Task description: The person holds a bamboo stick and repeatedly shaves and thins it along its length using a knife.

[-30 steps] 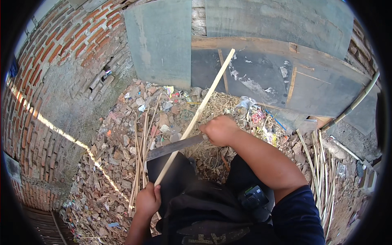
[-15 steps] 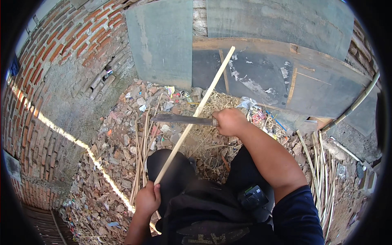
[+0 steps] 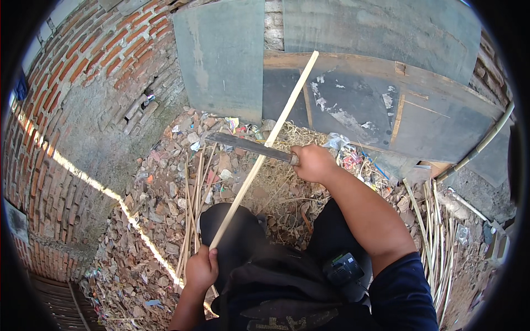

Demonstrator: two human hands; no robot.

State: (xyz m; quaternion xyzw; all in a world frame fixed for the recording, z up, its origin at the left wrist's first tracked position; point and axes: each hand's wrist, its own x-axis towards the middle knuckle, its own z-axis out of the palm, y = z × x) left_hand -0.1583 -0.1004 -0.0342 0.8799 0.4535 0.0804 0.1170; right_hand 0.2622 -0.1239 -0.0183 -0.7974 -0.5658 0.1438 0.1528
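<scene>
My left hand (image 3: 201, 268) is closed round the lower end of a long, pale bamboo strip (image 3: 241, 193), which slants up and away to the right. The handle of a machete (image 3: 247, 145) sits in my closed right hand (image 3: 314, 163). Its dark, flat blade points left and lies across the strip at about mid-length; the tip is a little higher than the handle. Curly pale shavings (image 3: 301, 135) are scattered on the ground beyond my knees.
Thin bamboo strips (image 3: 190, 204) lie left of my knees, and another bundle (image 3: 436, 237) lies at the right. Rubble and litter (image 3: 149, 220) cover the ground. A brick wall (image 3: 66, 105) rises at left; grey panels (image 3: 221, 66) stand ahead. A dark boxy device (image 3: 343, 268) rests by my right thigh.
The machete has tilted, its tip rising and its handle dropping slightly against the strip. The strip's far end has risen a little. My left hand stays in about the same place.
</scene>
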